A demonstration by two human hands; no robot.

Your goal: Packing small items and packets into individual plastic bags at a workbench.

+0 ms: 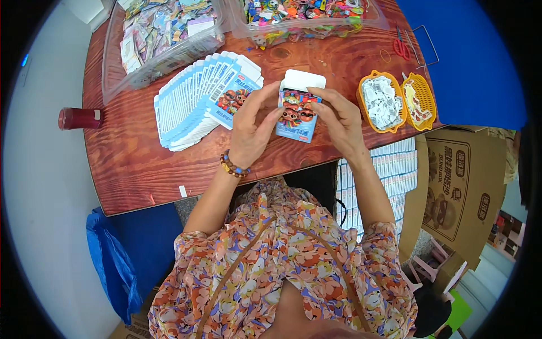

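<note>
In the head view, the small blue box (294, 133) is held above the table (130, 169), in front of the person's chest, its white flap (305, 80) standing up. The left hand (251, 124) is partly closed along its left edge, thumb on the printed face; the right hand (344, 121) pinches lightly near the upper right corner.

The box looks like thin card: light, fairly stiff along its folds, easily dented, perhaps slightly slick. Its side edges seem the best hold; the flap would likely crease under pressure.

The tabletop is reddish wood grain. Flat blue cartons (180, 116) lie fanned near the left hand. Two clear bins, one of packets (161, 39) and one of toys (305, 11), stand at the far side; yellow baskets (362, 96) and red scissors (402, 51) lie to the right. Below, a brown carton (468, 181) stands beside rows of small boxes (389, 164).
</note>
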